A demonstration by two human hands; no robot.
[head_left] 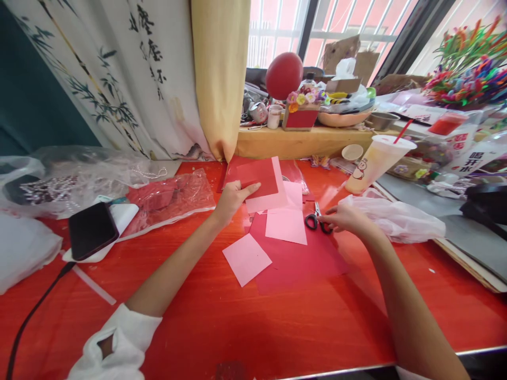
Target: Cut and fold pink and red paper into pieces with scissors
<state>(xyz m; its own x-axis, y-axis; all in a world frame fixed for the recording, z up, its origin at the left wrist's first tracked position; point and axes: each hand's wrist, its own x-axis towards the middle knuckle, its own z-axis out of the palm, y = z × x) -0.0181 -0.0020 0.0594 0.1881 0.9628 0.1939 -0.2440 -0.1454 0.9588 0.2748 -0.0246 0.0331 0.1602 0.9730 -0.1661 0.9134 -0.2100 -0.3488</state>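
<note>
My left hand pinches a red paper sheet together with pink paper, thumb on top, raised over the back of the table. At the right, my right hand has its fingers closed at the black handles of a pair of scissors. The blades point away from me. Between the hands a pink sheet rests on a larger dark red sheet. A pink paper square lies turned at an angle at its left edge.
A lidded drink cup with a straw stands behind a crumpled plastic bag at the right. Leftward are a phone with a cable and a clear bag of red material. A crowded sill runs along the back.
</note>
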